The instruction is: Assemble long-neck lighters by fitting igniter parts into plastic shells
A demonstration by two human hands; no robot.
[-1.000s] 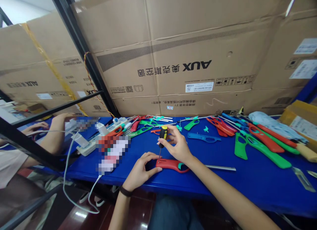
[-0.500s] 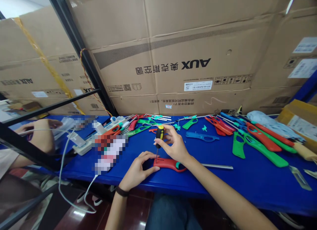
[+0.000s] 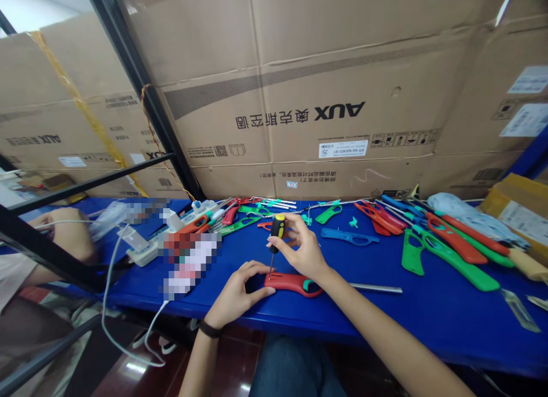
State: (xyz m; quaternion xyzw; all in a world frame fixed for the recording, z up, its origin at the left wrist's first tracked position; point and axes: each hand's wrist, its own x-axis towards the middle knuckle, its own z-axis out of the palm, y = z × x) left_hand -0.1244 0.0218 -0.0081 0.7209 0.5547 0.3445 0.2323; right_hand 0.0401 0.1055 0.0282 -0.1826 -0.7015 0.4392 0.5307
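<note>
A red lighter body [image 3: 287, 283] with a teal trigger and a long metal tube [image 3: 377, 287] lies on the blue table [image 3: 385, 323] near its front edge. My left hand [image 3: 237, 294] is closed on the lighter's left end, pinning it down. My right hand [image 3: 302, 250] grips a small screwdriver [image 3: 277, 229] with a black and yellow handle, held upright. Its thin tip rests on the red body close to my left fingers.
Several red, green and blue lighter shells and parts [image 3: 445, 246] lie across the table's back and right. A white power strip [image 3: 145, 251] with cable sits at left. Large cardboard boxes [image 3: 325, 89] wall off the back. Another person's arm [image 3: 64, 237] rests at far left behind a black frame [image 3: 51, 254].
My hands and the screwdriver stay on the red lighter; the fingers on the handle shift slightly. The other person's arm at left has drawn back toward them.
</note>
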